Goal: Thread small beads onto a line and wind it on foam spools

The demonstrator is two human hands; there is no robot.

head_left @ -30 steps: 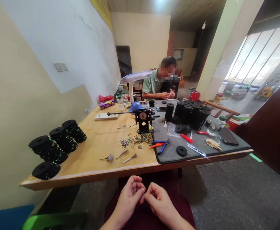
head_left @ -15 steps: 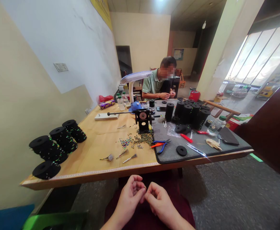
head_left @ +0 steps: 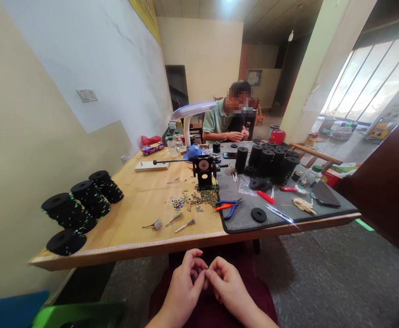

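Observation:
Below the table's front edge, over my lap, my left hand [head_left: 186, 282] and my right hand [head_left: 227, 283] meet at the fingertips. Both are closed in a pinch, thumb against forefinger. Whatever is between the fingertips is too small to make out. On the table ahead lie small metal swivels [head_left: 206, 197] in a heap, with multicoloured beads [head_left: 178, 203] beside them. Three thin tools with fanned wire tips, one of them white-handled [head_left: 185, 226], rest near the front edge. Blue-handled pliers [head_left: 233, 208] lie on the grey mat [head_left: 237, 224].
Black foam spools [head_left: 90, 199] with bright bits stand at the left, and more black spools [head_left: 266, 159] at the back right. A black winding device [head_left: 204, 173], a lamp [head_left: 187, 127], scissors [head_left: 281, 214] and a foam disc [head_left: 258, 215] are on the table. A person [head_left: 220, 120] sits opposite.
My hands have shifted very slightly, and their fingertips are a little closer together. Things on the table have stayed in place.

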